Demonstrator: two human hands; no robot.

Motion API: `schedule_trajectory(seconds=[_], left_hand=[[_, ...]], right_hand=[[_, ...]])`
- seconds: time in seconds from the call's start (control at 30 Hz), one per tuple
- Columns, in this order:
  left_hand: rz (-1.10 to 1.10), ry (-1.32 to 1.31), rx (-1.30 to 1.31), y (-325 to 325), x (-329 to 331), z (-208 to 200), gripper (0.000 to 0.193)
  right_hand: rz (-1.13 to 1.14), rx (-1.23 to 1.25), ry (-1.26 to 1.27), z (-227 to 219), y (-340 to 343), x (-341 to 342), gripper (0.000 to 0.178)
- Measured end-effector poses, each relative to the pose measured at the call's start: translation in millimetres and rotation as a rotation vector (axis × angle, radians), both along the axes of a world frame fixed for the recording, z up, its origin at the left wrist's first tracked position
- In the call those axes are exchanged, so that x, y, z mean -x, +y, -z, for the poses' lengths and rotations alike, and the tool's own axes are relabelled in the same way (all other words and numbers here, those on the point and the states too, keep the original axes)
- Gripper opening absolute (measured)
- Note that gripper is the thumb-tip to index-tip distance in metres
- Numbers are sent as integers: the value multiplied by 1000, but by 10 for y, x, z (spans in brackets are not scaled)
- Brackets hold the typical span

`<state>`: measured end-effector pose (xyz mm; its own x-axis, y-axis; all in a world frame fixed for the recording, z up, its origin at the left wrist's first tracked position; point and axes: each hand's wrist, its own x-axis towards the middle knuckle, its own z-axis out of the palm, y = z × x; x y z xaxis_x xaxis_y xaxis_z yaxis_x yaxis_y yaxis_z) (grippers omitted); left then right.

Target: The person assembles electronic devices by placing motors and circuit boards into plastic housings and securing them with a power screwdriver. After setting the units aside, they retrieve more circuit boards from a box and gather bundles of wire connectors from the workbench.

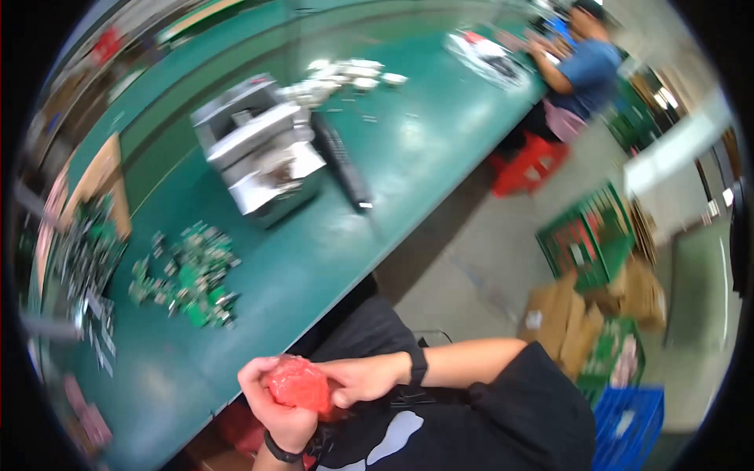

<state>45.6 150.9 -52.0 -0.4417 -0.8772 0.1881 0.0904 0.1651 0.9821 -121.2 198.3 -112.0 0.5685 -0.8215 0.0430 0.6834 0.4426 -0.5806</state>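
Observation:
In front of my body, at the table's near edge, I hold a crinkled, shiny red plastic bundle (299, 385). My left hand (271, 408) is closed around its left side, with the thumb over the top. The fingers of my right hand (367, 377) are curled and pressed against its right side. What the bundle contains, if anything, cannot be made out. On the green table (290, 275), the nearest things are a loose pile of small green circuit boards (192, 275), up and to the left of my hands.
A grey box-shaped machine (259, 145) stands beyond the boards, beside a long black bar (342, 161). White parts (334, 78) lie behind it. A co-worker in blue (585, 74) sits at the far right. Green crates (593, 235) and cartons (558, 318) are on the floor.

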Motion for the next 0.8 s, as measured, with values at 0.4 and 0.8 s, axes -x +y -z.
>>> schedule_trajectory(seconds=[0.4,0.8], left_hand=[[806,76,-692,2,454,144,67],[878,174,-921,-216,1057,763,50]], right_hand=[[747,-27,670,-287,872,458,43],[1390,604,1833,-270,1080,295,30]])
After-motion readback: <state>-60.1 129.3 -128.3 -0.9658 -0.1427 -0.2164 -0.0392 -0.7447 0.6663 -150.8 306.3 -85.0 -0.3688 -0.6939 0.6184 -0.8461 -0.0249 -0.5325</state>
